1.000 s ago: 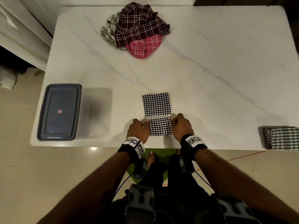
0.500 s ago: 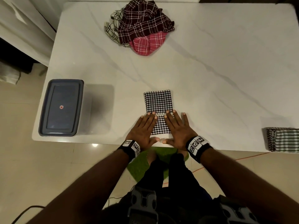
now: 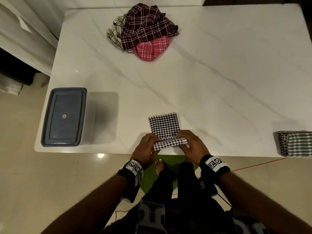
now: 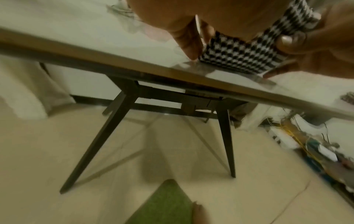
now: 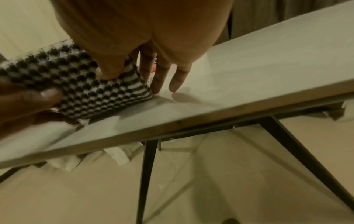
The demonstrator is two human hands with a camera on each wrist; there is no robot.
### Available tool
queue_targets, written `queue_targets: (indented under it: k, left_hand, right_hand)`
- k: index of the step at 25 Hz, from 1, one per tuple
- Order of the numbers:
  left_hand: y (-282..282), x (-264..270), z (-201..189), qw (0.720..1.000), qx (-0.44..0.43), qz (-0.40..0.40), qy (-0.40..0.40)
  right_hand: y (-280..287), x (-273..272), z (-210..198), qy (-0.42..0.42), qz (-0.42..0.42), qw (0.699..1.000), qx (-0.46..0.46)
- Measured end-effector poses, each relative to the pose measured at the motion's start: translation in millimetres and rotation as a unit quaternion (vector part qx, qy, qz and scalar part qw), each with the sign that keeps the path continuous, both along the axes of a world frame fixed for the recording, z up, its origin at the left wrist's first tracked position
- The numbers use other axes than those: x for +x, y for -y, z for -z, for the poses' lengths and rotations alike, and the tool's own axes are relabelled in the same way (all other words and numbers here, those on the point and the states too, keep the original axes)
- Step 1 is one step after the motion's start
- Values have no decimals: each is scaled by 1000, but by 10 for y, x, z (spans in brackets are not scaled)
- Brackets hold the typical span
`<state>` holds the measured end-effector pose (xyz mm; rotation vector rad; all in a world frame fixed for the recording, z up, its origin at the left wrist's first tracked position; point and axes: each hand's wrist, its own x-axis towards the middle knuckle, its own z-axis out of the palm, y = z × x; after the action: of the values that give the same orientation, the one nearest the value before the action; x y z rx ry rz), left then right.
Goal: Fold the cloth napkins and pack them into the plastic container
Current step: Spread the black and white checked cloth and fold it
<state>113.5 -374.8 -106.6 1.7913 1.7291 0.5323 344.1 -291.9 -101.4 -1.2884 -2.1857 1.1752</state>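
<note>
left hand [image 3: 146, 146] + right hand [image 3: 192, 146] | both pinch black-and-white houndstooth cloth napkin [image 3: 164, 125] near edge | lifting it to fold over

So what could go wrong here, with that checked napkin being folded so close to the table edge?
The houndstooth napkin lies right at the near table edge; if the left hand or right hand loses its pinch, the lifted end could unfold or slide off. Also, the plastic container looks lidded, so packing needs a free hand.
</note>
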Motion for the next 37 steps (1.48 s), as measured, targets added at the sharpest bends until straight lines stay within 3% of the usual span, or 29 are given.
queue_targets:
  k: [4, 8, 11, 13, 15, 17, 20, 25, 27, 29, 32, 34, 37]
  left_hand:
    - [-320, 61, -129, 969, -90, -215, 82]
    - [-576, 48, -92, 954, -124, -271, 41]
    - [-676, 58, -75, 941, -160, -296, 28]
    - [-685, 81, -144, 938, -156, -307, 40]
    - [-662, 92, -173, 965, -65, -245, -62]
    - [-643, 65, -133, 977, 9, -103, -185]
    - [-639, -57, 9, 965, -14, 44, -259]
    - [-738, -18, -133, 965, -96, 66, -233]
    - [-869, 38, -272, 969, -118, 53, -212]
    - [-992, 35, -344, 970, -172, -7, -172]
    - [-1065, -1, -375, 963, -226, -26, -142]
    - [-1065, 110, -425, 970, -227, 6, -87]
    - [-1073, 394, -577, 975, -213, 43, 40]
  right_hand:
    - [-345, -362, -217, 29, 87, 988, -124]
    - [-548, -583, -114, 115, 120, 978, -124]
    - [-543, -638, -89, 124, 141, 973, -132]
    - [-482, -635, -139, 151, 145, 977, -44]
    - [-367, -656, -159, 207, 77, 968, 115]
    - [-257, -727, -115, 242, -49, 953, 178]
    - [-261, -687, 84, 300, -160, 924, 175]
    - [-338, -647, 90, 337, -216, 911, 99]
    - [-368, -661, 16, 322, -212, 920, 76]
    - [-383, -560, -93, 257, -169, 951, 25]
    - [-351, -235, -227, 143, -29, 988, -49]
    - [-343, 20, -290, 79, 60, 986, -134]
    - [-395, 329, -423, -7, 138, 956, -258]
